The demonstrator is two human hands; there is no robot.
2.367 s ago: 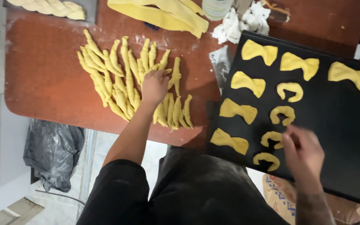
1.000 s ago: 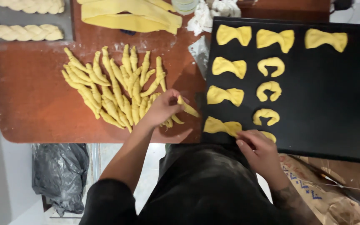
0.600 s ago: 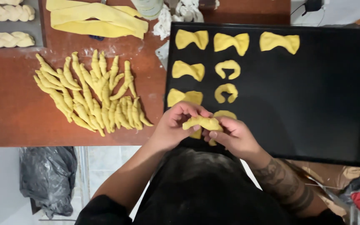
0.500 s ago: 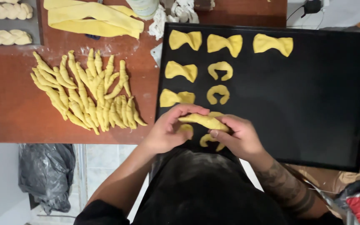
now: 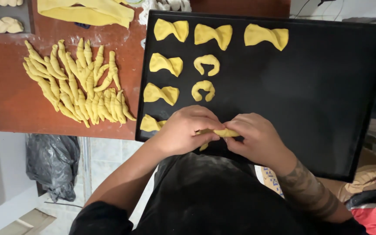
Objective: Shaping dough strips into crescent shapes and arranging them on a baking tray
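— Reddish bench (image 5: 5, 109), black tray (image 5: 327, 109): what do you hold?
— Both my left hand (image 5: 183, 132) and right hand (image 5: 257, 139) pinch a soft, easily torn dough strip (image 5: 223, 132) by its ends, over the tray's near edge.

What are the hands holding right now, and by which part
A yellow dough piece, pinched at its two ends: left hand on one end, right hand on the other, over the black tray.

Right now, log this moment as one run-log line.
left hand: grips dough piece | right hand: grips same | over black tray
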